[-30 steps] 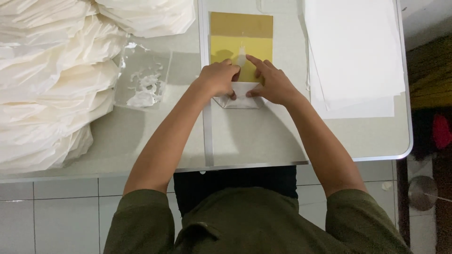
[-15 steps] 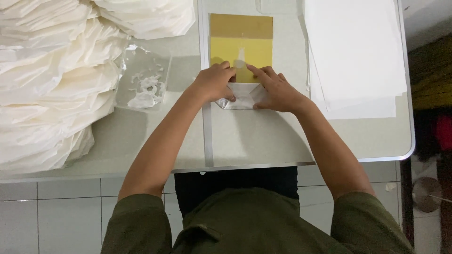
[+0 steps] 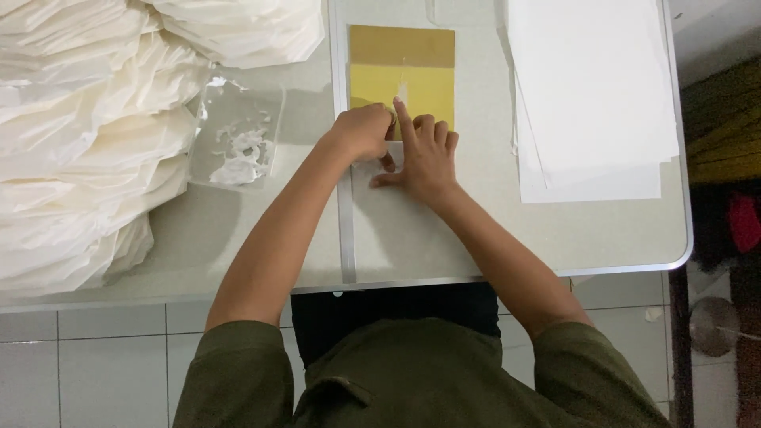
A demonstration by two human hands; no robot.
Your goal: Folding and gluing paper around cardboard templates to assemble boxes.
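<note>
A small white folded paper (image 3: 394, 155) lies on the grey table (image 3: 476, 230), at the lower edge of a yellow and gold card (image 3: 402, 75). My left hand (image 3: 365, 131) is curled into a fist on the paper's upper left part. Just to its right, my right hand (image 3: 424, 154) lies flat on the paper, index finger stretched up onto the card. Most of the paper is hidden under the two hands.
A big heap of white folded papers (image 3: 79, 119) fills the table's left side. A clear plastic bag with white scraps (image 3: 238, 139) lies beside it. A stack of white sheets (image 3: 590, 95) sits at the right. A metal seam (image 3: 344, 214) crosses the table; white floor tiles below.
Both hands have drawn closer together and moved up over the white paper, which showed more a second ago. The right index finger now reaches onto the yellow card.
</note>
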